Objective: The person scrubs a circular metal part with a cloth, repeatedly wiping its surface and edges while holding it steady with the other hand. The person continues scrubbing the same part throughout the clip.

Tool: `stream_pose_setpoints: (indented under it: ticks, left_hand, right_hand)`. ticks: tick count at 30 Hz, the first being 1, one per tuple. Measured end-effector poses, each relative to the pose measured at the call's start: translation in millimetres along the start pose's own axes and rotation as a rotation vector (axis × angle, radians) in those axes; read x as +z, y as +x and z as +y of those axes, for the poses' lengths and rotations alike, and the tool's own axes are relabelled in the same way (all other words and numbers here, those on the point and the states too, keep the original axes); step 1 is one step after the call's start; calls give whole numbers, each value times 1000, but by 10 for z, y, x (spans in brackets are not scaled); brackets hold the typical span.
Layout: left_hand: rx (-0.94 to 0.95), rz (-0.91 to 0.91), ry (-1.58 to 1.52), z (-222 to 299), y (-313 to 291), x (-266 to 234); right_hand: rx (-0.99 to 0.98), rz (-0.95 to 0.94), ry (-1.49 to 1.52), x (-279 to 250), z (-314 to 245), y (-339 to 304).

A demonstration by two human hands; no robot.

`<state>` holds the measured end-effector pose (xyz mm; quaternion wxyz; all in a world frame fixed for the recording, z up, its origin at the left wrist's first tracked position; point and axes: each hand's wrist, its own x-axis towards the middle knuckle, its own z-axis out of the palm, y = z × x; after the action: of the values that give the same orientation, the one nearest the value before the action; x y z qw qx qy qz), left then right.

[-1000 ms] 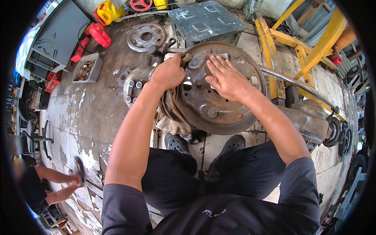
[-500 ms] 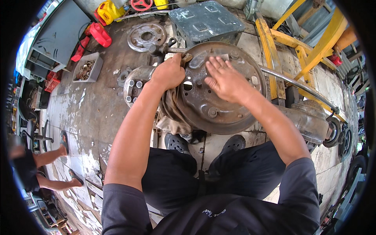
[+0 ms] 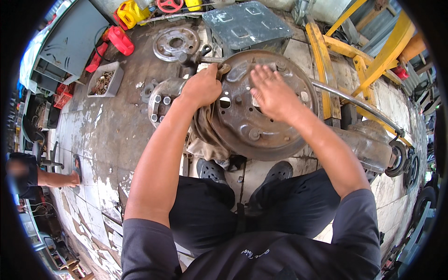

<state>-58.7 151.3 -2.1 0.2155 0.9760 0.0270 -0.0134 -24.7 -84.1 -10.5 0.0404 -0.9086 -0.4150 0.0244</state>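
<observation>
A round, rusty brown brake backing plate (image 3: 233,122) lies tilted in front of me, with bolts and holes across its face. My left hand (image 3: 202,87) is closed at the plate's left edge, gripping a brown rag (image 3: 204,133) that hangs down beside the rim. My right hand (image 3: 275,94) lies flat on the upper right of the plate, fingers stretched out. A thin greyish piece shows by its fingertips; what lies under the palm is hidden.
Left of the plate is a bolted metal flange (image 3: 161,103). Behind stands a dark box (image 3: 247,23), with a metal disc (image 3: 176,43) on the floor. A yellow frame (image 3: 322,65) and a long bar (image 3: 357,103) are at right. Another person (image 3: 25,175) is at far left.
My right hand has slid slightly to the right over the plate. My left hand stays at the rim with the rag. The other person has shifted at the far left.
</observation>
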Motion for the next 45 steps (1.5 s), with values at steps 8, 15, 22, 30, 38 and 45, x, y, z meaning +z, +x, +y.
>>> stream_pose_setpoints:
  ticks: [8,15,22,30,38,45]
  left_hand:
    - [-15,-1,2,-32,-14,4]
    - [-17,-26,-3,42,-11,-44]
    - [-12,-5,-3,5,-16,-27]
    - [-41,-35,25,-10,-30,-45]
    - [-33,-30,13,7,-23,-38]
    - [-9,6,-8,-25,-27,-12]
  right_hand:
    - [-10,1,44,-36,-116,-54]
    - [57,44,17,28,35,-13]
    - [118,44,-32,29,-64,-42]
    - [133,-33,19,-104,-201,-118]
    - [243,88,-103,-44,-136,-189]
    - [309,62,-132,-121,-104,-222]
